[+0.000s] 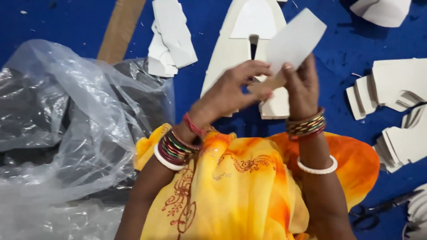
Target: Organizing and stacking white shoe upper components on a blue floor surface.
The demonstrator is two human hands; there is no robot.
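Far left of frame: clear plastic bag point(58, 129) is lying crumpled over dark material, w/ a brown cardboard strip point(121, 29) running up behind it. Upper centre-left: a stack of white cut pieces point(171, 38) is sitting on the blue floor point(66, 22).

Centre: the left hand point(233, 91) is reaching across — fingers mostly extended, close together, thumb and fingertips closing on the lower edge of a white card piece point(296, 40). Right hand point(302, 86) is pinching that same lower end, fingers curled in tight; exact grip behind the card can't be told. The card is being held up in the air, upper centre-right, tilted, above a big cream shaped board point(231, 49) on the floor.

Step, as I judge it: both hands are working the card's bottom edge — peeling or separating a layer, prob. Next move would call for a firm pinch on one side while the other pulls steadily.

Right edge: more white stacks point(391, 84) are fanning out; scissors point(382, 209) lying lower right, well apart from both hands.
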